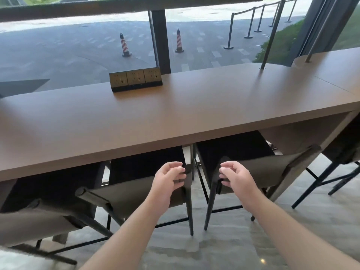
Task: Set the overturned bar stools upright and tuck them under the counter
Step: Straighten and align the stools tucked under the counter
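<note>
Two bar stools stand upright, their black seats under the brown counter [175, 114]. The left stool [126, 193] and the right stool [266, 168] each have a grey-brown backrest facing me. My left hand [168, 180] hovers at the right end of the left stool's backrest, fingers loosely curled, holding nothing. My right hand [234, 175] is at the left end of the right stool's backrest, fingers likewise loosely curled and empty. Whether the fingertips touch the backrests I cannot tell.
A third stool [39, 221] stands at the far left and another [342, 151] at the far right. A block of power sockets [135, 79] sits on the counter. A thin metal pole [270, 36] rises from the counter. Glass wall behind; pale stone floor [233, 240] below.
</note>
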A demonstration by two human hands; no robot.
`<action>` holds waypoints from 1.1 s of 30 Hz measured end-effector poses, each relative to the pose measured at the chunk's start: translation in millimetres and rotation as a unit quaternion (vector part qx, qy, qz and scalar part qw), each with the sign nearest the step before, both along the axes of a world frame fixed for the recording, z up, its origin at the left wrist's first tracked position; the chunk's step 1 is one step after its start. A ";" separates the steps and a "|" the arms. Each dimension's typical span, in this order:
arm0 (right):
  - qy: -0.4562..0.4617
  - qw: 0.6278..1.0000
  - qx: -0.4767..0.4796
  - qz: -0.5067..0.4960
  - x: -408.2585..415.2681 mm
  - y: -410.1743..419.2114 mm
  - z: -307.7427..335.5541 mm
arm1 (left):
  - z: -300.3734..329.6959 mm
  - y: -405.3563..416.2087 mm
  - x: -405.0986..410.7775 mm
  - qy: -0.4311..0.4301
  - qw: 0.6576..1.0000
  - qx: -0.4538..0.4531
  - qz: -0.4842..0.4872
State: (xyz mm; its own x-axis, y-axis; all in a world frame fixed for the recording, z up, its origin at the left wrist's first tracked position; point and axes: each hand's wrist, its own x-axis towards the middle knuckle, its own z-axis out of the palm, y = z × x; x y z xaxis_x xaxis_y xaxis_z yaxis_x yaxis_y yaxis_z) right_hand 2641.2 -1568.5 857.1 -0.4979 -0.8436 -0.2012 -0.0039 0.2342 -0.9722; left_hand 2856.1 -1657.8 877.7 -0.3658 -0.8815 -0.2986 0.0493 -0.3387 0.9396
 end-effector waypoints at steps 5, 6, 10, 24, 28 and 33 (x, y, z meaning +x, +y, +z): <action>-0.067 0.997 -0.001 0.040 -61.4 -4.3 -5.7 | -10.7 9.5 -43.8 0.005 0.996 0.042 0.078; -0.075 0.996 0.001 0.052 -71.5 -6.2 -6.4 | -11.6 10.9 -50.8 0.007 0.995 0.045 0.089; -0.106 0.990 0.016 0.091 -101.4 -12.6 -8.1 | -12.5 17.4 -71.4 0.028 0.986 0.064 0.150; 0.217 0.956 0.036 0.195 -106.9 -40.7 -11.0 | -29.4 10.3 -72.3 -0.409 0.879 -0.227 0.095; 0.348 0.903 0.039 0.249 -103.1 -49.2 -12.7 | -41.3 -0.1 -71.3 -0.517 0.797 -0.310 -0.030; 0.444 0.850 0.058 0.278 -96.0 -55.2 -21.3 | -46.9 -9.3 -72.6 -0.558 0.722 -0.405 -0.067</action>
State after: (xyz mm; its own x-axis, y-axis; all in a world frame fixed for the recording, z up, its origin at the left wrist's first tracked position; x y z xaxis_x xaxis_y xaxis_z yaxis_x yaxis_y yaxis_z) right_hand 2545.2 -1623.6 835.7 -0.0270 -0.9983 -0.0522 -0.8650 0.0496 -0.4994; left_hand 2783.5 -1667.1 830.8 -0.3941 -0.9113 0.1195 -0.8727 0.4118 0.2624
